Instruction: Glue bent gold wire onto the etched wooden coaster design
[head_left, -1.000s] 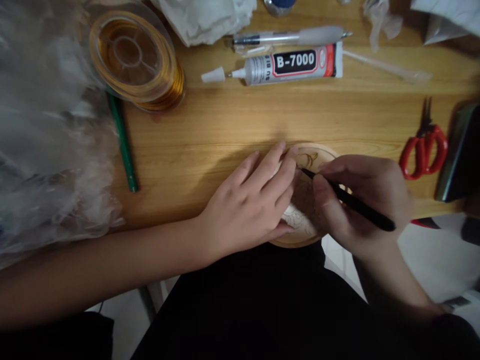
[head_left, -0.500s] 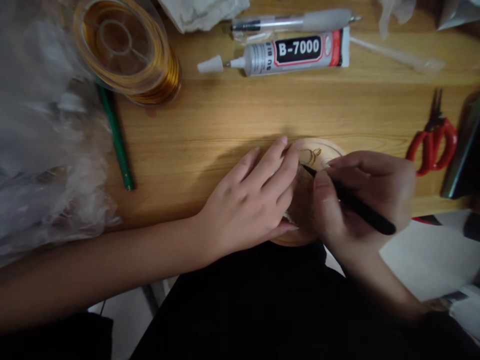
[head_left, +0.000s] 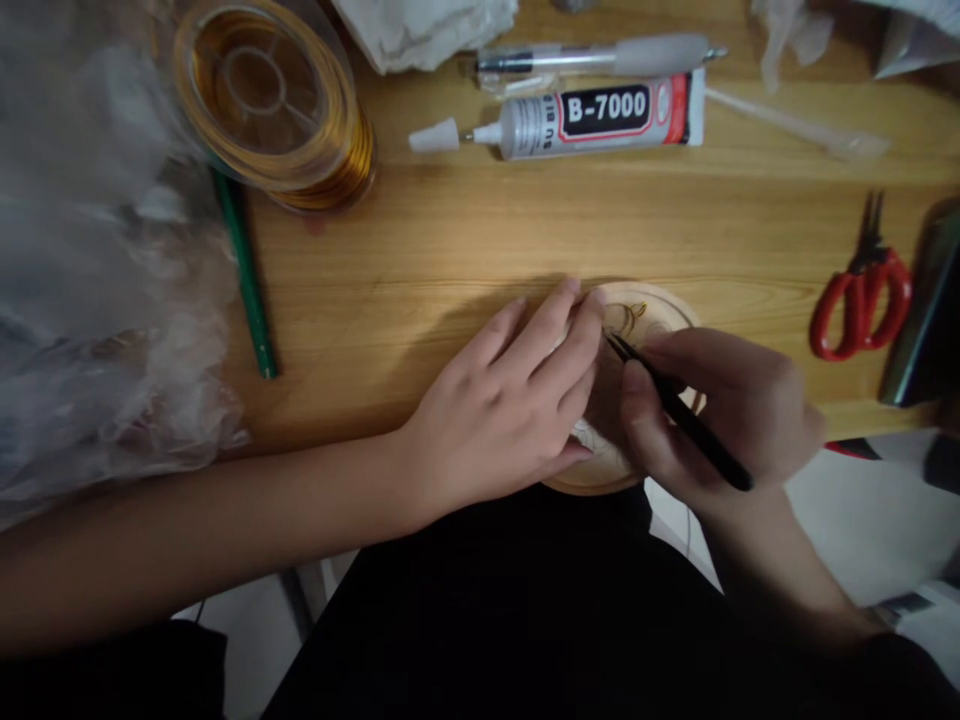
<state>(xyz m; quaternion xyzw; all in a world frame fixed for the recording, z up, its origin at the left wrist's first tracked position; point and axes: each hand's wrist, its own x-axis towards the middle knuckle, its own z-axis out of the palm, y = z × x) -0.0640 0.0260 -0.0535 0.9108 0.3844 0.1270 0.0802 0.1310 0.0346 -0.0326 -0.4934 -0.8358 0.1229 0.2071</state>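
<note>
A round wooden disc (head_left: 660,298) with thin lines on its face lies at the table's front edge. My left hand (head_left: 510,400) rests over its left part, fingers stretched out and lying flat. Black tweezers (head_left: 701,425) are pinched in my right hand (head_left: 739,400), their tips just beside my left fingertips. Close above those tips, a small bent piece of gold wire (head_left: 637,310) sits on the disc. My left hand covers much of the disc's left side, and shadow darkens the middle.
Behind lie a B-7000 glue tube (head_left: 600,118) and a pen (head_left: 592,58). A spool of gold wire (head_left: 300,120) and a green stick (head_left: 247,280) are at left, beside crumpled clear plastic (head_left: 112,300). Red-handled pliers (head_left: 862,300) lie right, near a dark box-like object (head_left: 926,300).
My right hand has turned and shifted slightly, and the tweezers now show two parted tips, at a steeper slant. My left hand stays on the disc. The whole view has shifted a little.
</note>
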